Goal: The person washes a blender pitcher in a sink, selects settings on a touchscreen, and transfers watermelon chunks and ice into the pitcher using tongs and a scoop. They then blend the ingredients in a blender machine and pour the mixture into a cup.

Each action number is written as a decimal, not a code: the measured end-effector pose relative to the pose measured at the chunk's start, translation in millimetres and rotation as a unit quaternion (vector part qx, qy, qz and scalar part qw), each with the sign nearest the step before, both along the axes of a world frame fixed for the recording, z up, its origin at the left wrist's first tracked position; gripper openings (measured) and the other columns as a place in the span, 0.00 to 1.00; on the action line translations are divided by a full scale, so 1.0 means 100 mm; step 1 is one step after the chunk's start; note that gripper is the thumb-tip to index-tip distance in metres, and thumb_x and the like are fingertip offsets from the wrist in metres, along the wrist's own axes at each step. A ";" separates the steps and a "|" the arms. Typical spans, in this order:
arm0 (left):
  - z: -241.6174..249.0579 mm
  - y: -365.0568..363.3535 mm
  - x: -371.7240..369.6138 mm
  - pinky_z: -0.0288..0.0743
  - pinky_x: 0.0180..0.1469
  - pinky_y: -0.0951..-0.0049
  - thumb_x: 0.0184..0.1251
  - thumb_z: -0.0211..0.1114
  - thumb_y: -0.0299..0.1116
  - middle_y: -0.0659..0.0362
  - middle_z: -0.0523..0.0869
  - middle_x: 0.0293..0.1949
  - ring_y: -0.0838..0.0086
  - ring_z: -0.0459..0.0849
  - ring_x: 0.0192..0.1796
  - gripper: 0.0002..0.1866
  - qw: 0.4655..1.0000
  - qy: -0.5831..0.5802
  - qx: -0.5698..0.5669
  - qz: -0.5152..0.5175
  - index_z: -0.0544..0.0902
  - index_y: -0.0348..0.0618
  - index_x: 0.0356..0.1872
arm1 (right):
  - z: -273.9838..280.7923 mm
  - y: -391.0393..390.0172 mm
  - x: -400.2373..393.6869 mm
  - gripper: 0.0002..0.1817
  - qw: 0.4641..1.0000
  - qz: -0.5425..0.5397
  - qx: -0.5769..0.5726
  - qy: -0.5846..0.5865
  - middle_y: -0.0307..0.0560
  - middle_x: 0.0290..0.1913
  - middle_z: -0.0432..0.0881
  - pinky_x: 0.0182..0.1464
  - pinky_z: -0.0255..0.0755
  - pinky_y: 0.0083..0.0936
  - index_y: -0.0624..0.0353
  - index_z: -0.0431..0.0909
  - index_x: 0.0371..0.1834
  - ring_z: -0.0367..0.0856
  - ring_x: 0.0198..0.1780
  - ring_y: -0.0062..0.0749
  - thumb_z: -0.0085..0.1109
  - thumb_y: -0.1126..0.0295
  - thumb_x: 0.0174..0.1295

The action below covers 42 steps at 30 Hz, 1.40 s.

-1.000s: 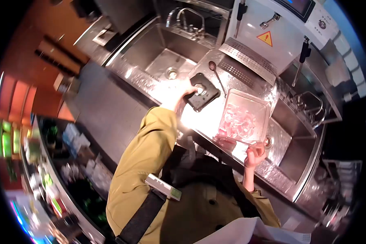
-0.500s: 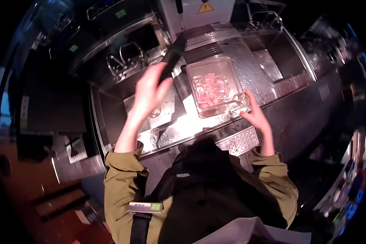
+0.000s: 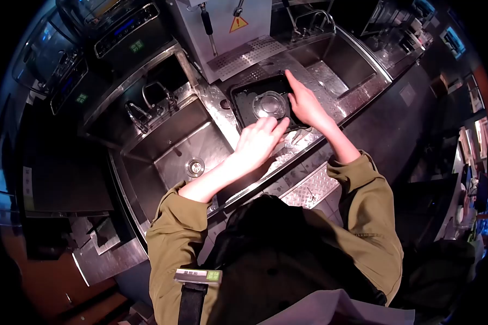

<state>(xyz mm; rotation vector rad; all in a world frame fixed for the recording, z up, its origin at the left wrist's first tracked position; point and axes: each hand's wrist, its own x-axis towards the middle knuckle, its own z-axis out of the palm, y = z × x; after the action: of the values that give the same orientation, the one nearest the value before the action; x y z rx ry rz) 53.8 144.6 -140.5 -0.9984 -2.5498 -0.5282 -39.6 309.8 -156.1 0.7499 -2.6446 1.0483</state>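
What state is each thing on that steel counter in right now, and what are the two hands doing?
Black lid: lying flat on the container, both hands on it.
Round clear centre piece: set in the lid's middle.
Left hand: fingers flat on the lid's near edge.
Right hand: pressing the lid's right side.
Left sink: looks dry, drain uncovered.
Faucet: no water seen running.

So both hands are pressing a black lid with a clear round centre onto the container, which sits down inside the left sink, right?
Not quite. In the head view the black lid and both hands, left hand and right hand, are on the counter between the sinks, not inside the left sink.
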 end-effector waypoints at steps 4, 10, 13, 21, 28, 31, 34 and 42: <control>0.00 -0.09 -0.05 0.68 0.39 0.66 0.51 0.61 0.39 0.54 0.74 0.33 0.63 0.73 0.36 0.21 0.996 -0.059 0.064 -0.007 0.74 0.39 0.45 | -0.04 -0.09 -0.09 0.25 0.998 -0.022 0.061 0.017 0.62 0.56 0.64 0.58 0.59 0.33 0.66 0.57 0.59 0.64 0.58 0.50 0.45 0.76 0.56; 0.40 -0.21 -0.53 0.63 0.49 0.62 0.56 0.57 0.38 0.51 0.76 0.42 0.58 0.72 0.48 0.17 0.972 0.115 0.081 0.190 0.76 0.36 0.43 | 0.32 -0.17 -0.18 0.29 0.984 -0.047 0.103 0.137 0.60 0.61 0.57 0.59 0.56 0.37 0.68 0.57 0.58 0.57 0.62 0.50 0.44 0.58 0.59; 0.00 -0.18 -0.77 0.51 0.60 0.55 0.61 0.47 0.48 0.48 0.67 0.57 0.58 0.62 0.61 0.27 0.963 0.043 -0.007 0.265 0.66 0.41 0.56 | 0.10 -0.31 -0.31 0.32 0.965 -0.041 0.208 0.155 0.56 0.64 0.54 0.63 0.43 0.45 0.64 0.55 0.60 0.51 0.66 0.42 0.40 0.52 0.60; 0.17 -1.12 -0.79 0.48 0.64 0.59 0.61 0.50 0.42 0.47 0.65 0.58 0.57 0.58 0.63 0.26 0.965 -0.046 0.175 0.188 0.63 0.39 0.58 | -0.48 0.85 0.20 0.44 0.871 0.230 -0.205 -0.384 0.56 0.66 0.50 0.66 0.42 0.28 0.60 0.45 0.66 0.48 0.67 0.39 0.63 0.67 0.47; 1.54 -3.65 -1.46 0.64 0.55 0.64 0.44 0.61 0.30 0.49 0.69 0.53 0.58 0.69 0.55 0.24 0.846 0.293 -0.131 0.427 0.72 0.46 0.49 | -0.85 -0.19 0.81 0.07 0.939 -0.125 -0.290 -0.138 0.39 0.18 0.71 0.28 0.66 0.19 0.63 0.67 0.16 0.68 0.22 0.20 0.56 0.79 0.35; 1.87 -4.30 -1.10 0.49 0.62 0.54 0.40 0.63 0.30 0.47 0.53 0.63 0.57 0.51 0.66 0.44 0.782 0.351 -0.197 0.476 0.53 0.60 0.63 | -0.43 -0.47 0.97 0.10 0.939 -0.109 -0.287 -0.154 0.35 0.15 0.66 0.23 0.59 0.14 0.59 0.63 0.13 0.63 0.21 0.14 0.56 0.80 0.31; 1.79 -5.05 -0.98 0.45 0.61 0.45 0.44 0.60 0.26 0.47 0.45 0.66 0.56 0.45 0.68 0.46 0.712 0.271 -0.280 0.584 0.46 0.70 0.65 | 0.23 -1.05 1.01 0.07 0.892 -0.018 -0.407 -0.197 0.35 0.18 0.70 0.22 0.60 0.11 0.64 0.68 0.21 0.66 0.20 0.13 0.52 0.83 0.36; 3.17 -5.34 -0.90 0.70 0.50 0.62 0.41 0.61 0.25 0.49 0.68 0.55 0.56 0.69 0.56 0.34 0.778 0.384 -0.321 0.379 0.66 0.52 0.57 | 1.80 -3.06 0.40 0.08 0.906 0.186 -0.335 -0.182 0.33 0.16 0.70 0.18 0.56 0.11 0.66 0.74 0.25 0.64 0.16 0.14 0.50 0.76 0.39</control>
<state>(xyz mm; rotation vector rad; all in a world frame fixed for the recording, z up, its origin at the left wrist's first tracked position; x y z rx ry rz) -35.7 -389.3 176.7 -0.1514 -2.0526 0.8593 0.1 3.8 24.2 0.9715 -2.1551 2.2297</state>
